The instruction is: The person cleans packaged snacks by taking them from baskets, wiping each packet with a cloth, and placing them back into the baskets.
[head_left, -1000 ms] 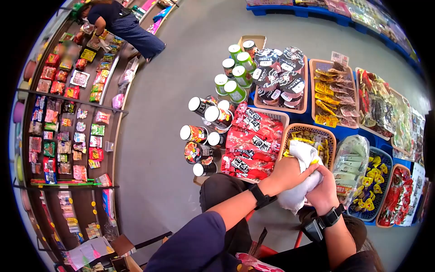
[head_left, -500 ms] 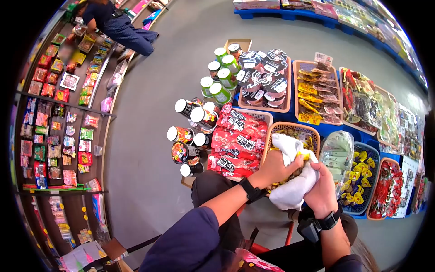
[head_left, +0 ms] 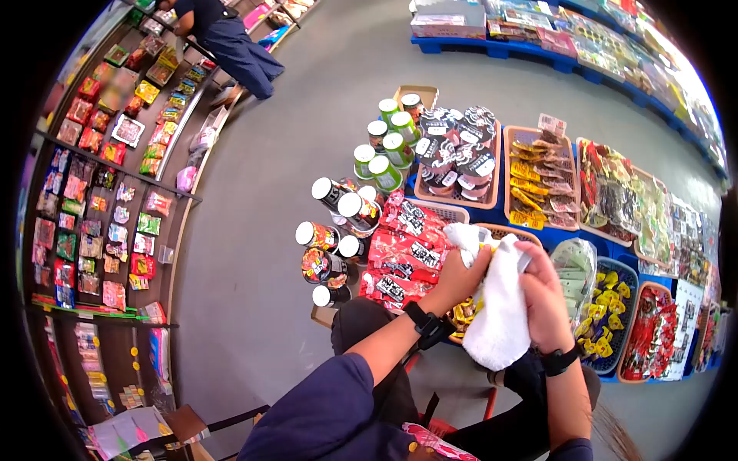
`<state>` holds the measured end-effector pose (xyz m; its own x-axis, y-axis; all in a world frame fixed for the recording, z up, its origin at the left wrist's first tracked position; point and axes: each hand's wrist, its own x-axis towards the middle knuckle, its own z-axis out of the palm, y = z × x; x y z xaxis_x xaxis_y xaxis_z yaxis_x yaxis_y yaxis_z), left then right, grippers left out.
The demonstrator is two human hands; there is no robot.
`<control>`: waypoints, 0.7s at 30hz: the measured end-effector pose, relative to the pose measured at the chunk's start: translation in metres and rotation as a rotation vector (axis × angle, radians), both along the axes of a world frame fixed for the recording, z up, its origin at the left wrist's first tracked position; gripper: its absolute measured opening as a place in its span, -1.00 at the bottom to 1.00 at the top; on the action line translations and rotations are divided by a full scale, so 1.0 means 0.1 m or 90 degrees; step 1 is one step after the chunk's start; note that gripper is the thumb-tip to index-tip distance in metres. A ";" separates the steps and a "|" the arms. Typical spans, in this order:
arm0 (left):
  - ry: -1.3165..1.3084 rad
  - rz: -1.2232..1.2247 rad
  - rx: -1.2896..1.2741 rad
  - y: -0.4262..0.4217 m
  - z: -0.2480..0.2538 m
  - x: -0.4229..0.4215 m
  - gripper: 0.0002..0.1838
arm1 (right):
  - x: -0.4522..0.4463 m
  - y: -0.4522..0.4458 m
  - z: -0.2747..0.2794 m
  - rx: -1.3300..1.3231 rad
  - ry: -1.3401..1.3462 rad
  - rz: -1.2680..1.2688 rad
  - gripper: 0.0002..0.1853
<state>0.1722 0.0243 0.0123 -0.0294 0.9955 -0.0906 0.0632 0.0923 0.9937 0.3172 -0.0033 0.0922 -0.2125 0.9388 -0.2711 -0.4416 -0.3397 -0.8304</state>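
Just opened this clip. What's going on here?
A person grips a white cloth between left hand and right hand. The cloth and hands partly hide a basket of small wrapped items. Red packets lie left of it. Another person stands farther off, upper left.

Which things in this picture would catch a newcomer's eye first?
Probably the white cloth in the left hand and right hand, right of the picture's centre. Next, perhaps the red packets left of the hands, then the green cans standing beyond those packets.
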 end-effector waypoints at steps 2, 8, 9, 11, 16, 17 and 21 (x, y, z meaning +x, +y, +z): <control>-0.025 0.007 -0.005 0.01 -0.06 -0.05 -0.66 | -0.09 0.01 -0.13 0.133 -0.239 0.040 -0.52; -0.245 -0.010 -0.097 0.06 0.01 -0.08 -0.66 | -0.19 0.07 -0.05 0.518 -0.850 -0.004 -0.42; -0.245 -0.011 -0.095 0.05 -0.03 -0.09 -0.66 | -0.21 0.07 -0.10 0.520 -0.850 -0.005 -0.42; -0.267 -0.001 -0.109 0.07 -0.15 -0.13 -0.66 | -0.30 0.07 -0.28 0.412 -0.602 0.034 -0.38; -0.226 0.021 -0.110 0.04 -0.43 -0.12 -0.58 | -0.33 0.08 -0.45 0.379 -0.642 0.138 -0.42; -0.240 -0.019 -0.139 0.05 -0.44 -0.13 -0.55 | -0.32 0.09 -0.44 0.386 -0.644 0.131 -0.42; -0.423 -0.055 -0.268 0.07 -0.48 -0.07 -0.46 | -0.31 0.12 -0.54 0.426 -0.725 0.071 -0.40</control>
<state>0.1656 0.0317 -0.0357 0.2390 0.8698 -0.4317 -0.5069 0.4909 0.7085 0.2861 0.0086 0.0379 -0.2598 0.9529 0.1567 0.6126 0.2881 -0.7360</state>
